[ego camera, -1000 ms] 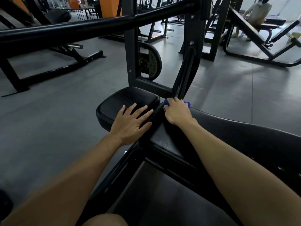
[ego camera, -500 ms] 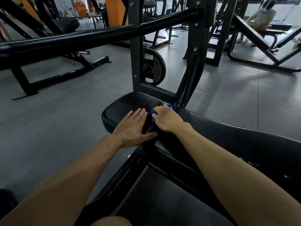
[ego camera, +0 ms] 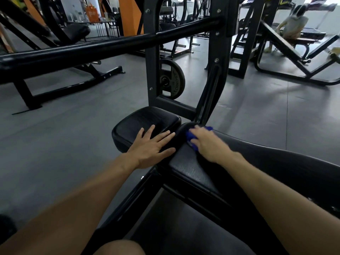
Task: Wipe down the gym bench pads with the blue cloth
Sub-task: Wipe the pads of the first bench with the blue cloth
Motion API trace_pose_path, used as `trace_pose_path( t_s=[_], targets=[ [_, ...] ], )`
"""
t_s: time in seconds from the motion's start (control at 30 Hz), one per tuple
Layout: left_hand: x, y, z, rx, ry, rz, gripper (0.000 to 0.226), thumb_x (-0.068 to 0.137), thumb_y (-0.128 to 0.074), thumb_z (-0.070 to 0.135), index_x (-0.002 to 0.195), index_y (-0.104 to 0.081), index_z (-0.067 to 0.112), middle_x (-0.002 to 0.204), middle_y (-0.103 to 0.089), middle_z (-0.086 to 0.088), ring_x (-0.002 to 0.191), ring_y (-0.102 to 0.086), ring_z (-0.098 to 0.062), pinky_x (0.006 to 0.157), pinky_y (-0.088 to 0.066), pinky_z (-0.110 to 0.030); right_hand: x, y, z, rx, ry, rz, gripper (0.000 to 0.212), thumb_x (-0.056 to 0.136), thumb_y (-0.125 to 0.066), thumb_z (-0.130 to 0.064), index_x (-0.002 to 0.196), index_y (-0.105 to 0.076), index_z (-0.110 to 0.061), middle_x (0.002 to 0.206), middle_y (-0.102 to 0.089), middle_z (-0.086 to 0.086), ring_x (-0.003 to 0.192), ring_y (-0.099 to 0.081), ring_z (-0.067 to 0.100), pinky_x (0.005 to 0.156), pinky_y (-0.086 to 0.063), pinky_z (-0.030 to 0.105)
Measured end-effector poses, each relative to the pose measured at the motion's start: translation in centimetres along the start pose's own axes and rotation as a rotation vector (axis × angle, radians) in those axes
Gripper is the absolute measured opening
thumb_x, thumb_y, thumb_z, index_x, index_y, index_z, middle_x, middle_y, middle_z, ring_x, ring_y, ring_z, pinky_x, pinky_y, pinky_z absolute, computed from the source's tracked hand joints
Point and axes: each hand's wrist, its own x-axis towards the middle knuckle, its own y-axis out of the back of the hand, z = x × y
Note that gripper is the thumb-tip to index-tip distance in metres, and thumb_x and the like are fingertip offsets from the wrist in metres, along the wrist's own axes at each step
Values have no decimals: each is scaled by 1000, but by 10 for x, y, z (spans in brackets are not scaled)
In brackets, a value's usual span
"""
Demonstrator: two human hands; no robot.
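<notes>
A small black seat pad (ego camera: 139, 122) sits just beyond the long black back pad (ego camera: 257, 162), which runs from the middle toward the lower right. My left hand (ego camera: 152, 148) rests flat on the seat pad with fingers spread, the fingertips reaching the gap between the pads. My right hand (ego camera: 206, 142) presses the blue cloth (ego camera: 191, 138) onto the far end of the long pad. Most of the cloth is hidden under the hand; blue shows at its left side and beyond the fingertips.
A black horizontal bar (ego camera: 110, 45) crosses above the seat, fixed to upright frame posts (ego camera: 152, 57). A weight plate (ego camera: 172, 79) hangs behind the seat. Other benches (ego camera: 70, 34) stand at the left and back. A person (ego camera: 292, 24) sits at the far right.
My right hand and the cloth slid left toward the gap, then right along the long pad's far end. My left hand's fingers closed together, then spread. The view shifted.
</notes>
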Motion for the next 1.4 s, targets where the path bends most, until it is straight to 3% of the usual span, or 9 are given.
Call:
trace_pose_path(
  t_s=[0.13,0.33,0.4,0.53,0.67,0.8,1.0,1.13,1.4],
  targets=[
    [4,-4,15,-17,85,61,68,93,-1,77,156,7,54,168,-3,24,156,16,-28,122,10,-62,10,4,1,3,-205,111,32,99,-49,-23,129,-53,-12,129,-51,13,121,-49,36,104,-37,51],
    [6,-10,12,39,77,92,65,95,-1,73,156,9,52,168,-2,24,157,12,-30,122,5,-62,-53,-26,-52,95,14,92,51,106,-42,-31,155,-31,-19,164,-24,4,152,-19,26,124,-17,42],
    [4,-10,12,21,75,94,65,95,-1,73,156,9,53,167,-2,25,157,14,-28,122,7,-62,-40,-16,-25,28,41,76,42,103,-43,-30,143,-45,-16,153,-40,8,144,-35,31,118,-29,46],
    [1,-9,13,-21,75,85,64,96,0,73,156,8,53,167,-1,26,156,18,-26,122,11,-61,-4,8,22,75,-226,115,18,100,-45,-28,110,-54,-15,111,-51,7,110,-54,36,96,-40,47],
    [3,-10,14,-3,79,100,65,95,4,72,157,7,52,167,-3,27,157,14,-26,122,8,-61,-22,-5,-18,4,-231,160,29,100,-49,-27,125,-53,-12,132,-50,14,124,-47,36,104,-36,48],
    [6,-13,14,22,77,111,67,93,7,71,157,7,51,167,-4,26,157,10,-27,123,5,-61,-81,-22,-62,166,-52,105,53,106,-42,-33,156,-29,-23,166,-18,1,154,-13,23,125,-11,39],
    [0,-10,12,-16,71,104,61,99,1,68,158,6,51,167,-3,25,157,13,-26,123,9,-60,-40,7,2,160,-229,62,32,104,-45,-29,131,-53,-15,144,-46,10,138,-41,33,114,-32,47],
    [0,-9,15,-21,72,110,60,100,-1,65,158,3,50,168,-6,24,157,11,-27,123,8,-60,-40,7,-8,113,-294,58,27,103,-46,-27,123,-53,-12,135,-49,13,130,-45,35,107,-36,47],
    [-2,-7,18,-14,74,92,57,104,-3,57,159,3,46,168,-6,22,157,8,-27,124,6,-59,-122,-27,-86,68,-152,158,54,108,-37,-37,158,-23,-25,167,-16,1,155,-10,18,125,-8,33]
  ],
)
